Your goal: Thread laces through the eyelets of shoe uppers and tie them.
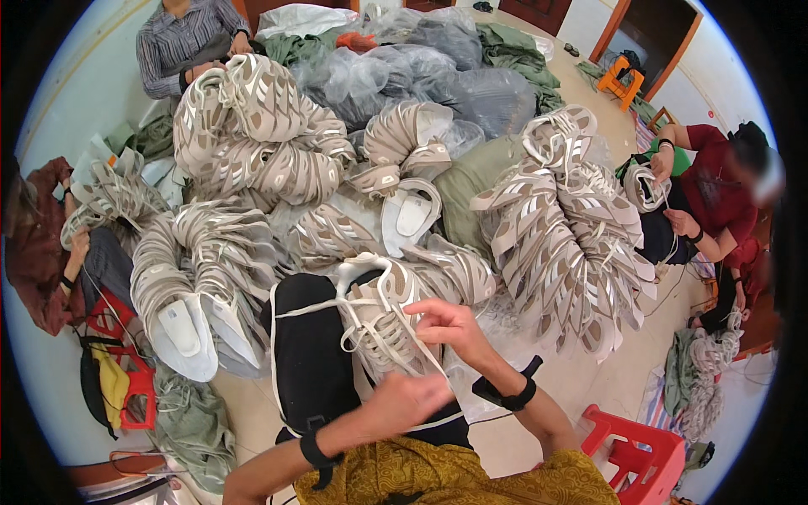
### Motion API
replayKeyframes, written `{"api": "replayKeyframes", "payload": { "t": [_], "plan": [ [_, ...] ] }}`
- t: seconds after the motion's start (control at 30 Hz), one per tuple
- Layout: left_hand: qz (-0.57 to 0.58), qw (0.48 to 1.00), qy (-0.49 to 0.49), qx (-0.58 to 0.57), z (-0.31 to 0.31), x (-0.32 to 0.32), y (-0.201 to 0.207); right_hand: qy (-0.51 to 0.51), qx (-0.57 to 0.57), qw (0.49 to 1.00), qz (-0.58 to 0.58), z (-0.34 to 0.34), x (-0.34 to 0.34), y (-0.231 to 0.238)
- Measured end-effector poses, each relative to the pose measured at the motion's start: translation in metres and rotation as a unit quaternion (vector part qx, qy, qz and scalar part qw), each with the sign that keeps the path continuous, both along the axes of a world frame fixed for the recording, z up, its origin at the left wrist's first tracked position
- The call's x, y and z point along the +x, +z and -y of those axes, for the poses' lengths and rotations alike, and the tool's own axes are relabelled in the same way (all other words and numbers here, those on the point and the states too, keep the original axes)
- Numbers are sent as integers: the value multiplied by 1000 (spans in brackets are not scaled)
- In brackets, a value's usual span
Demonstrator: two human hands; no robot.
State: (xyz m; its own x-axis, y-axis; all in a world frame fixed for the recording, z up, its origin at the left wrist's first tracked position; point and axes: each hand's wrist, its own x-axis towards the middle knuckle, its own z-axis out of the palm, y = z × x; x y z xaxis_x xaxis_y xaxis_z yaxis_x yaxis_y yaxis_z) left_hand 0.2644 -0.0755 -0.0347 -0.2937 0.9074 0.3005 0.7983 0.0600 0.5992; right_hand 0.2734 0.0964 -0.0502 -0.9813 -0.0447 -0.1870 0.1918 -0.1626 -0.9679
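A beige and white shoe upper point(389, 345) rests on my lap over black trousers, its opening facing away from me. Cream shoelace point(313, 310) criss-crosses its front, and one loose length loops out over my left thigh. Low over the shoe's near end, my left hand point(408, 402) is closed and smeared by motion; a taut strand of lace runs down to its fingers. At the shoe's right edge is my right hand point(450, 326), its index finger and thumb curved with a gap between them, the fingertips beside the lace. Black bands circle both wrists.
Curled stacks of similar uppers lie to the left point(198, 278), right point(572, 244) and beyond the shoe. Grey plastic bags point(404, 71) are heaped behind. Seated co-workers surround the pile, one holding a shoe upper point(646, 187). A red stool point(635, 450) stands at my right.
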Motion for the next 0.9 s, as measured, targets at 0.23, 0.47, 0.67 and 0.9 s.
{"api": "replayKeyframes", "payload": {
  "t": [0.23, 0.47, 0.67, 0.9],
  "plan": [
    [101, 995, -16, -8, 3, 41, 3, 42, 57, 997, 39, 20, -5, -6],
    [103, 994, -34, 0, 6, 45, -4, 23, 134, 990, -35, 17, -6, -5],
    [582, 789, 176, -85, 31, -3, 2, 20, 236, 914, -329, -8, 32, 4],
    [695, 694, 190, -4, -6, -25, 0, 223, 206, 854, -422, 30, 93, 37]
  ]
}}
